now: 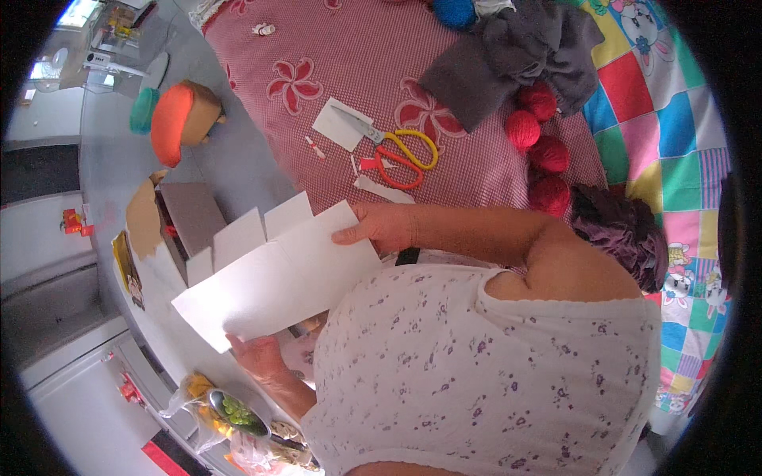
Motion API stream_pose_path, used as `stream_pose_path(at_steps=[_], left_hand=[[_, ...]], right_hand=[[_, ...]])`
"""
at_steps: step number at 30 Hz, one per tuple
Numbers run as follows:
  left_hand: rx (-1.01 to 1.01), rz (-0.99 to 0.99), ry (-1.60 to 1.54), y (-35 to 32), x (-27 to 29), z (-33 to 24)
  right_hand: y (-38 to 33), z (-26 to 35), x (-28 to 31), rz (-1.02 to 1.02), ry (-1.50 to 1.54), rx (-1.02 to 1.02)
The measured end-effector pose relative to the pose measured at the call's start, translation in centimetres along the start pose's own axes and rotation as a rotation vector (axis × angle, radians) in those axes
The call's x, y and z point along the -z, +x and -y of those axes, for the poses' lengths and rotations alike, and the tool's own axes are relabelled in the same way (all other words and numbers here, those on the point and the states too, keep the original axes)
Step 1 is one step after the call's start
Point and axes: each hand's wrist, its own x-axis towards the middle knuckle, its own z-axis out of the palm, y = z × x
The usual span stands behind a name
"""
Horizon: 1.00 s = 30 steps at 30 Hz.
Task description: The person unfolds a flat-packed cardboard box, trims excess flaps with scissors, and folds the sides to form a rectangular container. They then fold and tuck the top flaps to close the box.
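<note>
Both my hands hold a white cardboard piece (278,274), a flat panel with several flaps standing along its far edge. My right hand (381,226) is closed on its upper right end, with the thumb lying across the face. At the lower left, my left hand (263,358) pinches the near bottom edge. Beyond my right hand, scissors (389,151) with one red and one yellow handle loop lie on the pink patterned bedspread (317,40). Their blades rest over a small white card (343,124). White paper scraps (384,190) lie close to the handles.
Red yarn balls (522,129) and dark grey cloth (540,47) lie on the bed beside a colourful patchwork quilt (683,198). An orange-topped stool (178,119) and an opened cardboard box (190,214) stand at left. A bowl of green pieces (238,412) sits at lower left.
</note>
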Motion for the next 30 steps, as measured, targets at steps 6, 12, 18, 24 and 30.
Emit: stream_pose_path(at_steps=[6, 12, 18, 24, 30], left_hand=[[-0.031, -0.009, 0.092, -0.4, -1.1, 3.0], [-0.03, 0.097, -0.039, 0.1, 1.5, -0.1], [-0.067, -0.006, -0.004, -0.1, 2.1, 0.2], [-0.075, -0.015, 0.028, -0.6, 0.6, 1.4], [-0.075, -0.046, 0.013, -0.7, 0.7, 1.3]], right_hand=[[-2.1, 0.9, 0.2, -0.286, -0.562, 0.113], [-9.4, 3.2, 1.4, -1.321, -1.504, 0.334], [-13.2, 1.1, 12.0, -1.958, -1.574, 0.459], [-12.9, 0.2, 15.7, -2.018, -1.466, 0.32], [-12.0, -0.4, 16.0, -1.955, -1.855, 0.273]])
